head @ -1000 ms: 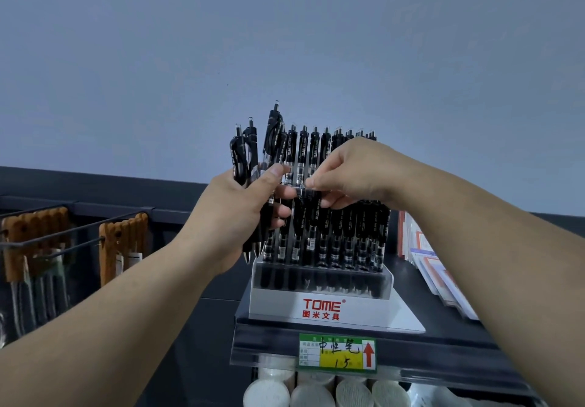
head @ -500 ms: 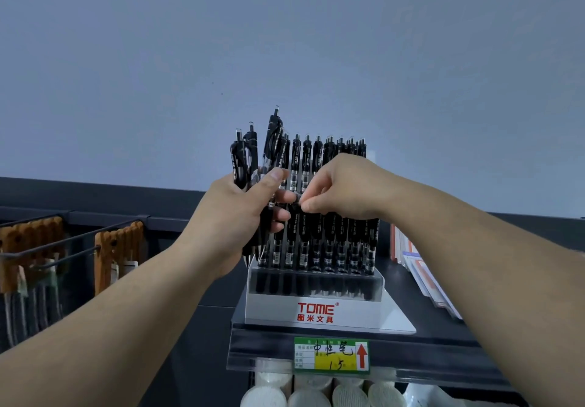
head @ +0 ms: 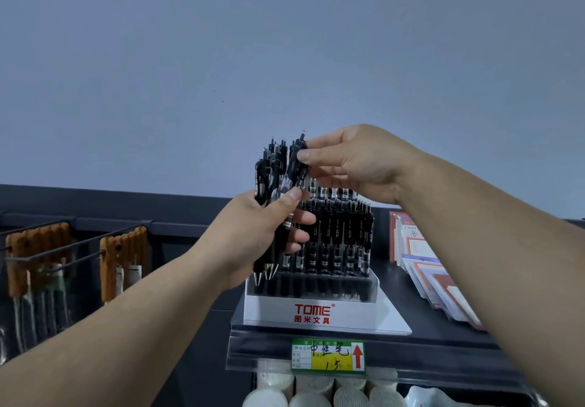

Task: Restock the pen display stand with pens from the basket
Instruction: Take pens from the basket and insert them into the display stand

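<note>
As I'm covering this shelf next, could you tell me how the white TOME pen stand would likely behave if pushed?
The TOME pen stand probably holds under downward pressure: its base sits wide and flat on the shelf. Packed with tall upright pens, it may be top-heavy, so a sideways shove could tip it.

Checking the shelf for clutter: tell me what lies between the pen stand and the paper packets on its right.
Head view: only bare dark shelf top lies between the pen stand and the paper packets.
</note>
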